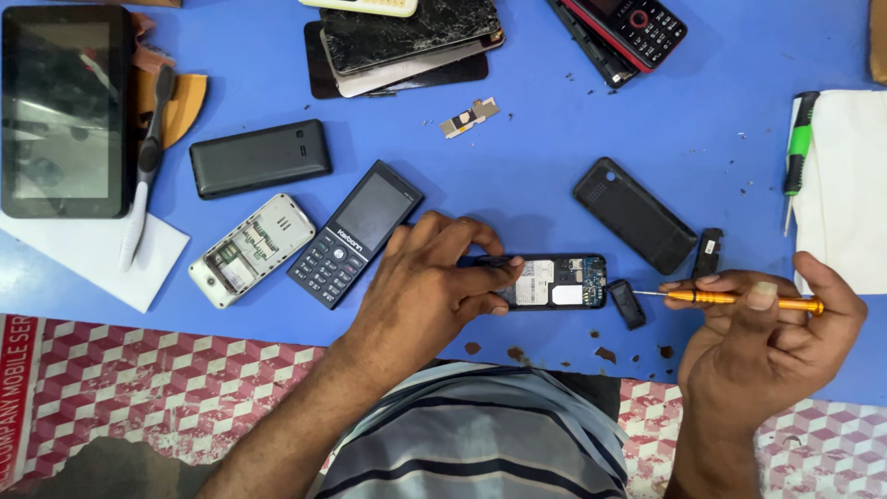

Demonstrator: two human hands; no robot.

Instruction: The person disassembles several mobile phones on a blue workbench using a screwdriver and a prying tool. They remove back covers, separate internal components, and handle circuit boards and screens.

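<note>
My left hand [430, 286] grips an opened black phone body [554, 282] lying on the blue tabletop, its circuit board and white label showing. In my right hand [767, 337] is an orange-handled screwdriver [744, 298], held level with its thin tip pointing left toward the phone's right end. A small black part [628, 303] lies between the tip and the phone. A black back cover [634, 214] rests just beyond it.
A dark keypad phone [356, 233], an open white phone shell [251, 249] and a black battery-like block [260, 158] lie left. A tablet [63, 109], a toothbrush [143, 176], stacked cracked screens [407, 42], a red-black phone [633, 28], a green screwdriver [797, 152] and white cloth [845, 185] surround them.
</note>
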